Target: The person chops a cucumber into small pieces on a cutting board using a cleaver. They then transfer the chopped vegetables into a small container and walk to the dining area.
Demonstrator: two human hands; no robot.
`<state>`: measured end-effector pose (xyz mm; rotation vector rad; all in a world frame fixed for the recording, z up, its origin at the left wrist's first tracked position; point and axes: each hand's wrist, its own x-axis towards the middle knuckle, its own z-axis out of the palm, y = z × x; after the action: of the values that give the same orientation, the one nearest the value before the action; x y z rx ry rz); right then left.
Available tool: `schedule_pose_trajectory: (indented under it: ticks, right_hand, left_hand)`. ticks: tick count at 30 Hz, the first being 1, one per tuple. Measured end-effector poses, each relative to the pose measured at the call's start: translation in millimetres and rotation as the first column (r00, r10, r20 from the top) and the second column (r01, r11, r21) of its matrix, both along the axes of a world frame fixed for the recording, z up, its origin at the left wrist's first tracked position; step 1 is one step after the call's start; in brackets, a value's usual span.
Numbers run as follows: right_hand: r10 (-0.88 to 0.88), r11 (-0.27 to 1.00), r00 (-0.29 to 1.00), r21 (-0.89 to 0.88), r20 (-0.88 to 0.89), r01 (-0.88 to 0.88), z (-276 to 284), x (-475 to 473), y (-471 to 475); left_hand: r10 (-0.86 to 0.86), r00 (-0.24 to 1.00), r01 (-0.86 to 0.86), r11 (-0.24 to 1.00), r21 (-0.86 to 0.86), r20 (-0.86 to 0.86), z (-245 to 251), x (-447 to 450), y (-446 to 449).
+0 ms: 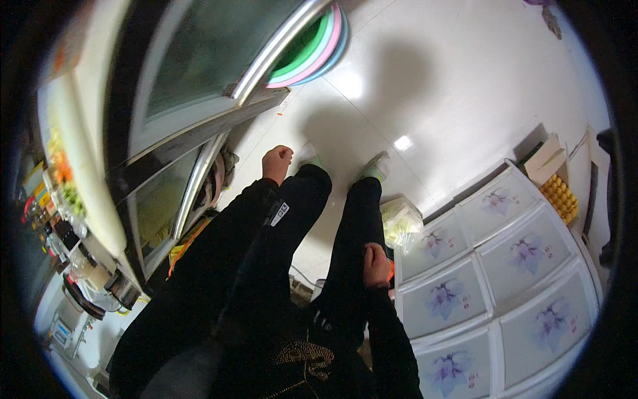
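My left hand (pixel 277 162) hangs in front of my left leg, its fingers curled in and no object visible in them. A glass-panelled cabinet (pixel 174 149) with metal-edged doors stands to its left. My right hand (pixel 376 266) is beside my right thigh, loosely curled, also with no object visible in it. Nearest to that hand are a white plastic drawer unit (pixel 491 284) with purple flower prints and a translucent plastic bag (pixel 400 222) with pale yellowish contents. The thigh and dark sleeve partly surround the right hand in view.
Stacked plastic basins (pixel 333 52) in green, pink and blue sit by the upper door, which juts over the tiled floor (pixel 473 90). A cardboard box (pixel 544 160) and a yellow egg tray (pixel 559 198) are behind the drawers. Chopped vegetables (pixel 64 172) lie on the left counter.
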<state>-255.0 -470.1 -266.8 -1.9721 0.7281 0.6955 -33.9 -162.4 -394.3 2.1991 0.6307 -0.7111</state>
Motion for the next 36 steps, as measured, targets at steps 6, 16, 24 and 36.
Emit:
schedule_pose_trajectory:
  ticks: [6,16,24,36]
  right_hand:
    - [0.037,0.993,0.998,-0.116,0.060,-0.030,-6,-8,-32]
    - [0.228,0.967,0.974,-0.125,0.017,-0.224,0,37,-50]
    - [0.196,0.978,0.976,-0.089,0.095,-0.188,-9,66,-52]
    - [0.317,0.945,0.935,-0.139,0.158,-0.297,-18,98,-54]
  left_hand:
    - [0.215,0.977,-0.213,0.974,0.074,-0.007,-146,-8,18]
    - [0.341,0.937,-0.348,0.878,0.330,0.082,-294,1,82]
    - [0.298,0.941,-0.339,0.850,0.403,0.161,-357,10,131]
    - [0.323,0.915,-0.401,0.780,0.479,0.241,-384,23,121]
